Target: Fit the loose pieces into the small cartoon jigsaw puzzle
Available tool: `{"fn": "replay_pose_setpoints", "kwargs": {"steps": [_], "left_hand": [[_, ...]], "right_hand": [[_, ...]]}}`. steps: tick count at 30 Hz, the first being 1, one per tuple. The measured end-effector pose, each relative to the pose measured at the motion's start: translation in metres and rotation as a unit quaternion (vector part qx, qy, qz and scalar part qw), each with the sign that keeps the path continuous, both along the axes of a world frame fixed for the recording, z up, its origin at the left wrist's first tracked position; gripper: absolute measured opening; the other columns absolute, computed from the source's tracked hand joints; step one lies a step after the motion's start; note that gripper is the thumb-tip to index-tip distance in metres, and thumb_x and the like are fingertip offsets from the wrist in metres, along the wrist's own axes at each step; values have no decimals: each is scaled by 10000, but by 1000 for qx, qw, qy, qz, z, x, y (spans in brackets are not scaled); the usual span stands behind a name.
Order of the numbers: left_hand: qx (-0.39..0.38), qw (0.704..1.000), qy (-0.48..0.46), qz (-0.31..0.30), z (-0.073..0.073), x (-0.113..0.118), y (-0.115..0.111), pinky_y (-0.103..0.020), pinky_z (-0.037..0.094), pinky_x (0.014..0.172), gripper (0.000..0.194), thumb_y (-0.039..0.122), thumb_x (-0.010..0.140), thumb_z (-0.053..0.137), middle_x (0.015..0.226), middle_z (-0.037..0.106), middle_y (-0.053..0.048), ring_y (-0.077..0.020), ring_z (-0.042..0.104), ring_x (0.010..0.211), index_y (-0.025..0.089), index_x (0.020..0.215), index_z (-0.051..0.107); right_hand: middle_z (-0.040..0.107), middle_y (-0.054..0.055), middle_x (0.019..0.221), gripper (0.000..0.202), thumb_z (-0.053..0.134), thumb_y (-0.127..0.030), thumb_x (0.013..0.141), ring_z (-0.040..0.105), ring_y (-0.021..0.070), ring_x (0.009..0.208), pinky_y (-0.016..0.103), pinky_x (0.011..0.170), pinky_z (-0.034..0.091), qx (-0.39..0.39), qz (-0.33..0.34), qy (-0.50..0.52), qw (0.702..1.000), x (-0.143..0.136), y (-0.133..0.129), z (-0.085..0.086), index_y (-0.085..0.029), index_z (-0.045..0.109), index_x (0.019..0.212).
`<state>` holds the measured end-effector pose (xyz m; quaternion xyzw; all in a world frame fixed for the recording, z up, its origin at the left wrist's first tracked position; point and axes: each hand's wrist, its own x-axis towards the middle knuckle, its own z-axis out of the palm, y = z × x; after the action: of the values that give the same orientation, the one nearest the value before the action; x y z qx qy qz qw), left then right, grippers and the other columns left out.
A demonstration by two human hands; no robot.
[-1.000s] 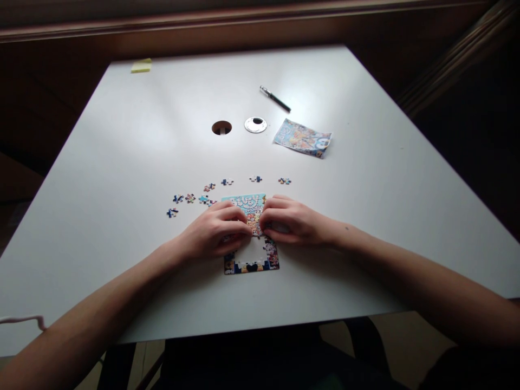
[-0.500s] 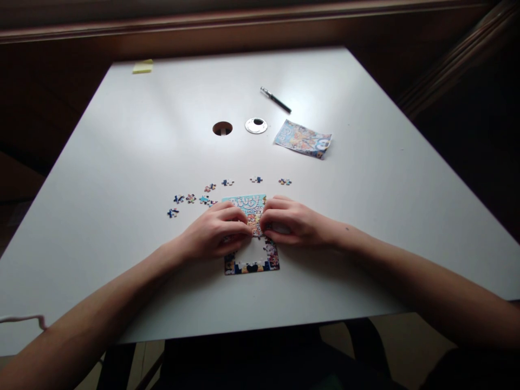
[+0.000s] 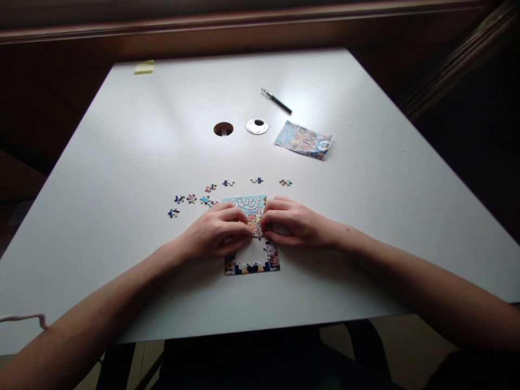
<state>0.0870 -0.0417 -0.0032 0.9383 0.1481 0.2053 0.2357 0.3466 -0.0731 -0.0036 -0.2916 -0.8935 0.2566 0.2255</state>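
Nine loose pieces (image 3: 191,199) lie beyond or beside the left hand (image 3: 216,229) and right hand (image 3: 296,220), both half-curled over one puzzle (image 3: 254,218), hold unclear.

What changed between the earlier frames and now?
Nothing visibly moved beyond a slight shift of the whole view; no grasp or release shows. The left hand and right hand stay at the partly built puzzle; loose pieces, pen and picture sheet lie as before.

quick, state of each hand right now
Left hand: curled over the unfinished puzzle; whether it grips anything can't be told.
Right hand: curled over the puzzle's right side; grip can't be told either.
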Motion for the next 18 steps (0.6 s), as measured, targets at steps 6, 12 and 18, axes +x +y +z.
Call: {"fn": "replay_pose_setpoints", "kwargs": {"steps": [6, 12, 18], "left_hand": [[0, 1000, 3, 1, 0, -1, 0, -338, 486, 851, 131, 209, 929, 594, 1004, 682, -53, -185, 571, 920, 238, 1006, 697], [0, 1000, 8, 5, 0, -1, 0, -335, 489, 852, 132, 217, 932, 590, 1007, 684, -55, -187, 573, 925, 242, 1002, 699], [-6, 1000, 5, 1, 0, -1, 0, -344, 488, 856, 166, 182, 911, 591, 1017, 681, -53, -191, 565, 933, 241, 1025, 696]], "right_hand": [[579, 59, 908, 72, 585, -195, 904, 508, 172, 857, 297, 793, 445, 3, 2, 0, 1000, 0, 0, 0, -184, 636, 953], [584, 58, 908, 71, 582, -184, 901, 510, 174, 858, 298, 796, 446, 3, -1, -3, 1000, 0, 0, 1, -188, 631, 951], [588, 60, 903, 77, 575, -167, 902, 515, 172, 855, 296, 793, 453, 3, -1, 0, 1000, -1, 0, 1, -181, 636, 947]]}}
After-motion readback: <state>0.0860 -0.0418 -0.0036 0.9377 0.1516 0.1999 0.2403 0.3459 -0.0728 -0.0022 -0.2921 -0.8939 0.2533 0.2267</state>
